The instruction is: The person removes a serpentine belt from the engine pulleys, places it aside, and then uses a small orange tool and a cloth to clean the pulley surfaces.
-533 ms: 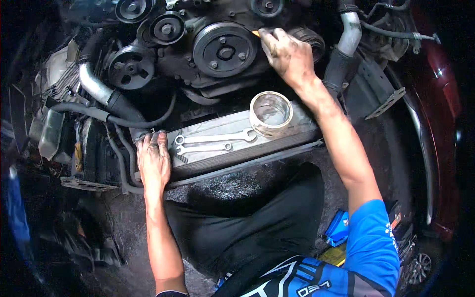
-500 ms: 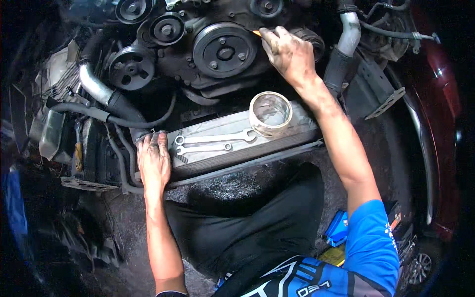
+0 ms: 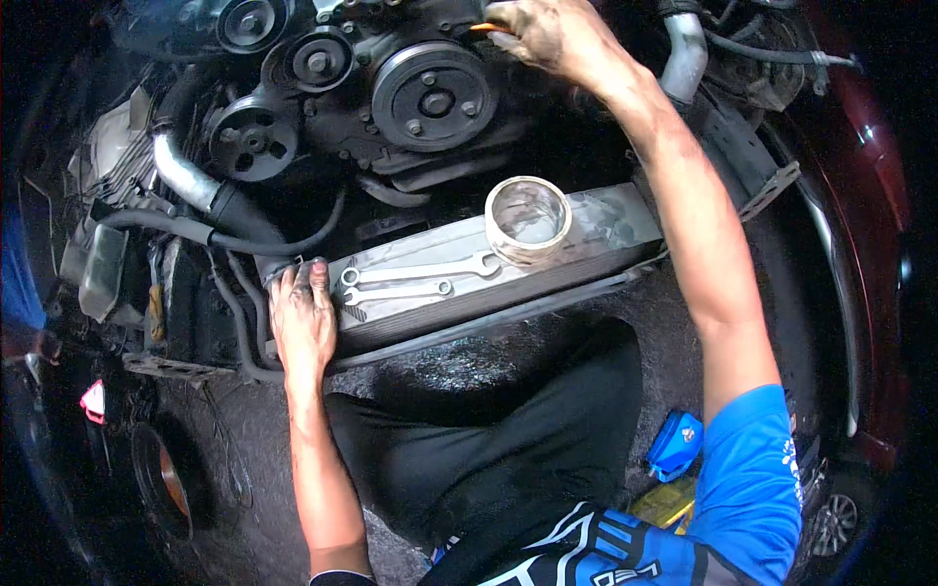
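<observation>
My right hand [image 3: 547, 37] is closed around a thin orange-handled tool [image 3: 486, 27], raised over the upper part of the engine. Its working end is hidden, so its kind does not show. Below and to the left of that hand is the large dark crankshaft pulley [image 3: 403, 98]. My left hand [image 3: 304, 317] lies on the left end of the radiator [image 3: 616, 210], fingers extended beside a hose joint. On the radiator's top rest a longer combination wrench [image 3: 420, 272], a shorter one [image 3: 396, 292] and an open round can [image 3: 518, 252] with a smeared inside.
Smaller pulleys [image 3: 254, 140] sit at the engine's left. Metal pipes with black hoses rise on the left [image 3: 186, 174] and right [image 3: 684, 59]. A dark red car panel [image 3: 870, 225] stands at far right. A blue container [image 3: 674, 446] lies on the floor by my right sleeve.
My right hand has moved up and slightly left with the orange-handled tool, away from the big pulley's edge. The view has shifted a little. My left hand stays on the radiator.
</observation>
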{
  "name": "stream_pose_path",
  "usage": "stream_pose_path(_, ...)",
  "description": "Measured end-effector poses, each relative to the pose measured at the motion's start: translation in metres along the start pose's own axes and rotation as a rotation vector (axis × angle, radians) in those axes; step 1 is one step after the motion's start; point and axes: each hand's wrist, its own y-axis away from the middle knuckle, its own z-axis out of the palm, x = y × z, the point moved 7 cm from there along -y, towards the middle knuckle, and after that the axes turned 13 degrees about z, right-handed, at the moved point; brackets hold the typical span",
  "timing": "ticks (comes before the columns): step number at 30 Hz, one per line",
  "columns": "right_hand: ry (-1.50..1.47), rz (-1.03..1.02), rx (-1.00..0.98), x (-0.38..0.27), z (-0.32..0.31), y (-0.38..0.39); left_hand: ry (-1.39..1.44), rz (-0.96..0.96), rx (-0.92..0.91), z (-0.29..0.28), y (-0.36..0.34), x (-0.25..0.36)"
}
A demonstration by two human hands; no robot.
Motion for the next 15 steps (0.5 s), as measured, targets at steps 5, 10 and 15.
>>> stream_pose_path(5,0.135,-0.099,-0.185,0.028,0.015,0.012,0.01,0.018,0.032,-0.002,-0.001,0.001)
stream_pose_path(10,-0.006,0.191,-0.045,0.013,0.005,0.032,0.004,0.0,0.005,-0.001,0.0,0.001)
stream_pose_path(15,0.002,0.145,-0.039,-0.006,0.009,0.043,-0.014,-0.003,0.003,0.001,0.0,-0.002)
